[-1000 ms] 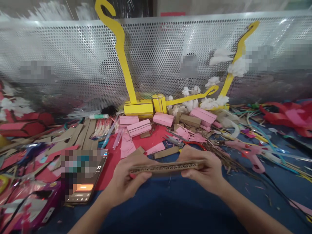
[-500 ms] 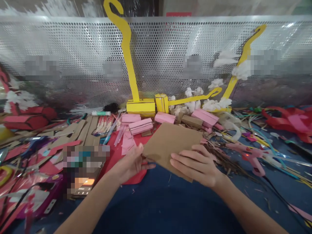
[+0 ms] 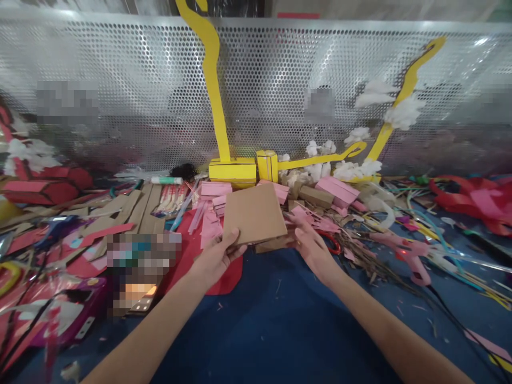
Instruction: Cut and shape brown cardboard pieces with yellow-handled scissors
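Note:
A square piece of brown cardboard [image 3: 255, 213] is tilted up in front of me over the table. My left hand [image 3: 216, 257] is closed on its lower left corner, thumb on the face and fingers underneath. Off its right edge is my right hand [image 3: 316, 250], fingers stretched out and apart, with their tips partly hidden among the scraps. Another cardboard strip [image 3: 276, 244] shows just below the square; whether the right fingertips touch it I cannot tell. Behind the square sit pink paper boxes [image 3: 216, 189] and a small brown box [image 3: 316, 196].
A pink glue gun [image 3: 416, 256] with a black cord lies right, beside brown twigs [image 3: 380, 266]. Yellow hook-shaped pieces on boxes [image 3: 232, 172] stand against a perforated metal panel [image 3: 264, 80]. Red paper [image 3: 224, 277], cardboard strips [image 3: 149, 210] and a purple case [image 3: 80, 309] lie left.
The cardboard square has moved left and turned more upright. My right hand has let go of its face and drawn off to the right, while my left hand has closed on the corner.

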The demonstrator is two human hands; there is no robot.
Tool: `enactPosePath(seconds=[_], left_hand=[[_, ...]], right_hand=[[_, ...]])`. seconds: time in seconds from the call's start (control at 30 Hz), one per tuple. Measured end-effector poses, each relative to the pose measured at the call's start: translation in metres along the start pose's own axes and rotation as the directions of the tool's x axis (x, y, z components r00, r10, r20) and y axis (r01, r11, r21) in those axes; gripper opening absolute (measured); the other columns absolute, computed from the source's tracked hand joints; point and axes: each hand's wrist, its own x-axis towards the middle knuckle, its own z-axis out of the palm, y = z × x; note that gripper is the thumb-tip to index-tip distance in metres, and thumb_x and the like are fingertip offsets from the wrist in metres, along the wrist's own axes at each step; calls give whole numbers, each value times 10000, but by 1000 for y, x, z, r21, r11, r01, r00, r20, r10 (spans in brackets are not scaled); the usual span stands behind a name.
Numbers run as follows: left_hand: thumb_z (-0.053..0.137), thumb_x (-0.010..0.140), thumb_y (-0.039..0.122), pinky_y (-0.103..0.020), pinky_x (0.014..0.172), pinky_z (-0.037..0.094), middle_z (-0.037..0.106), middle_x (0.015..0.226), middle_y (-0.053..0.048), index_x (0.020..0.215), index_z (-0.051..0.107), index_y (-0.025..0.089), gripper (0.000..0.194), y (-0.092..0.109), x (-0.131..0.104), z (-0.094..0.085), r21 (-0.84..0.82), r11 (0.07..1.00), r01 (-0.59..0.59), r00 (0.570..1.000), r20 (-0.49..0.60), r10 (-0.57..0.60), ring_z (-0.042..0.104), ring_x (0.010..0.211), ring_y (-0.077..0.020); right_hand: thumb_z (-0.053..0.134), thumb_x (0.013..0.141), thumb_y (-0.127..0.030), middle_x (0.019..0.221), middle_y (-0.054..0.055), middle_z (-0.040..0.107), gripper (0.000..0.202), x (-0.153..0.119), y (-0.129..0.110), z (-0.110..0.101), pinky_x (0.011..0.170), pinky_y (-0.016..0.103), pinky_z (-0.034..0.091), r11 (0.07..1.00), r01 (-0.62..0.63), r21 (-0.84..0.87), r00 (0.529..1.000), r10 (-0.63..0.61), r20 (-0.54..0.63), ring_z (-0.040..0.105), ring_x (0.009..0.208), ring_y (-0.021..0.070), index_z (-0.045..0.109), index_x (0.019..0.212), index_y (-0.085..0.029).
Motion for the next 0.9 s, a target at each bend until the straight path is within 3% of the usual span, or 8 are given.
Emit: enactPosePath(seconds=[0.1,0.23,0.53,0.9], left_hand=[[801,803,142,-231,667,659,781,966,-84,920,753,120,128,-4,-1,0,20,1000,-15,999,29,14,732,752,-144],[858,755,233,-245,681,656,788,947,-81,920,760,126,220,-10,-6,1,92,996,-12,994,105,2,741,762,-160],[807,822,332,-320,797,650,780,1098,-165,1130,710,133,379,-4,-11,2,247,969,5,980,191,-53,776,919,-256],[772,858,303,-305,829,638,776,1138,-154,1155,694,147,345,-2,-14,3,302,953,-3,978,201,-60,775,950,-247]], right_hand=[[527,977,-597,946,104,743,445,-3,-1,9,728,368,567,944,-211,253,976,188,114,705,770,218,614,1158,-200],[719,877,-545,777,61,741,400,-6,3,17,637,304,545,927,-281,246,960,272,71,681,632,164,651,974,-162],[734,863,-535,742,62,746,390,-5,10,15,590,285,520,926,-292,238,955,295,26,680,590,154,639,870,-156],[730,865,-537,773,59,754,383,-5,13,14,614,292,507,932,-285,227,957,288,17,688,617,158,667,869,-159]])
